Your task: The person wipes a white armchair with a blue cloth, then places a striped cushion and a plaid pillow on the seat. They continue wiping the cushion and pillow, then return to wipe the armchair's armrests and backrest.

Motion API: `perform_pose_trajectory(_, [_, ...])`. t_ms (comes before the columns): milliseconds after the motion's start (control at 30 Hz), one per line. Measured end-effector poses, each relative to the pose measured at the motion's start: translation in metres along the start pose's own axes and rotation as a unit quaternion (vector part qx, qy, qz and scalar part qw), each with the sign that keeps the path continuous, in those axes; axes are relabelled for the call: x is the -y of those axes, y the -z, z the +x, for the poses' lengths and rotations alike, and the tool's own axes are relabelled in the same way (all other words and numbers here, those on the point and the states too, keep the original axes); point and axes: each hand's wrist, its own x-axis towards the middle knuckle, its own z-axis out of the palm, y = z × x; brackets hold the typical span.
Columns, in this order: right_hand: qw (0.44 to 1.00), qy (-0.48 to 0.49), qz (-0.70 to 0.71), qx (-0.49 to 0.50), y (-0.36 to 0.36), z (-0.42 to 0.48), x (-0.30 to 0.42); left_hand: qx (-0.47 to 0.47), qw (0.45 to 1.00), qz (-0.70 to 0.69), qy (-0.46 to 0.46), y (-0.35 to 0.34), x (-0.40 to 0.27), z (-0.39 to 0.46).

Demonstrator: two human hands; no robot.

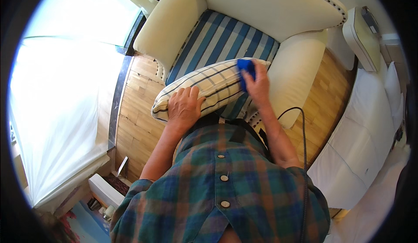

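A cream checked cushion [209, 82] with dark stripes stands on its edge over the front of an armchair seat [225, 40] striped in blue and grey. My left hand [185, 107] grips the cushion near its left end, thumb on the upper side. In my right hand [258, 82] is a blue cloth [245, 71], pressed against the cushion near its right corner. The right hand's fingers partly cover the cloth, and the cushion's underside is hidden.
The cream armchair's arms [294, 69] rise on both sides, with its studded backrest [274, 4] behind. A black cable [304, 138] loops along my right side. White-covered furniture [356, 138] stands at right, a bright window with sheer curtain [68, 96] at left. Wooden flooring [140, 112] shows between.
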Motion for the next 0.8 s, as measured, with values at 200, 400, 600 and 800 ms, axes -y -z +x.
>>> perform_pose_trajectory(200, [0.992,0.057,-0.052,0.097,-0.018,-0.017,0.030,0.023,1.000,0.002,0.010,0.000,0.008,-0.007])
perform_pose_trajectory(400, [0.981,-0.095,-0.165,0.020,-0.009,0.000,-0.046,0.014,1.000,-0.019,0.004,-0.001,0.000,-0.012])
perform_pose_trajectory(600, [0.980,-0.169,-0.106,0.003,0.012,-0.003,-0.076,0.057,0.997,-0.051,-0.031,0.002,-0.023,-0.023])
perform_pose_trajectory(800, [0.976,-0.206,-0.058,0.046,0.026,-0.015,-0.099,0.099,0.992,-0.061,-0.054,0.011,-0.017,-0.034])
